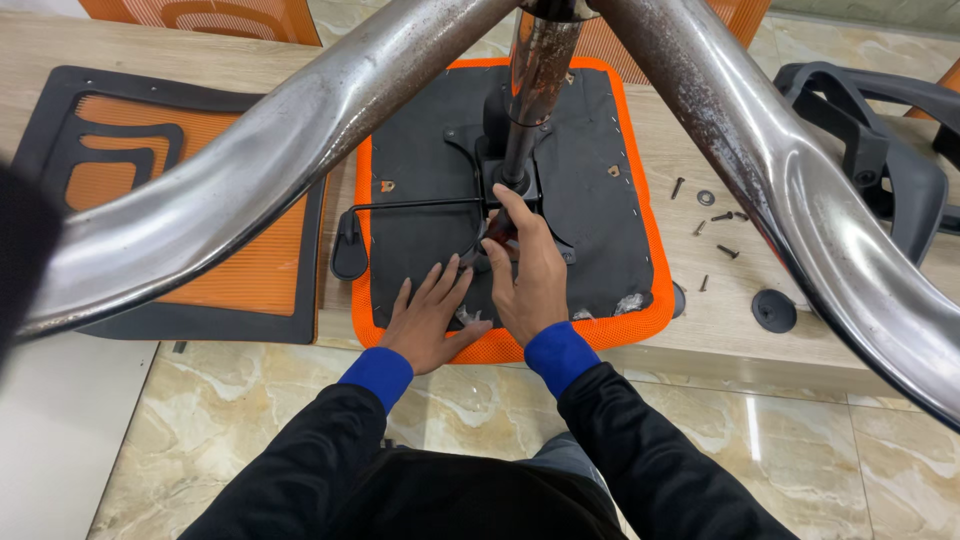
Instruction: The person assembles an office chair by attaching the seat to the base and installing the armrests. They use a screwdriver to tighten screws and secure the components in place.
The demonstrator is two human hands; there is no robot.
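Orange mesh edging frames the upturned seat [640,250], which lies underside-up on a pale wooden table [700,340] and serves as the landmark here. At the seat's centre the black mechanism plate [520,185] already carries the rusty gas column [535,80], with the chrome base legs [300,130] spreading above it toward the camera — so the base looks joined to the seat. The left hand [430,320] lies flat and open on the seat's near edge, holding nothing, steadying it. The right hand [535,275] reaches up to the mechanism, fingers curled around something small and dark just below the column; what it is I cannot tell. A thin black lever [420,207] runs from the mechanism past the seat's left edge. Right of the seat, loose screws [722,235] and a black round cap [774,310] remain unfitted, and a black armrest [870,140] lies beyond them. Left of the seat rests the orange mesh backrest [170,190] — unattached, so fastening appears far from finished.
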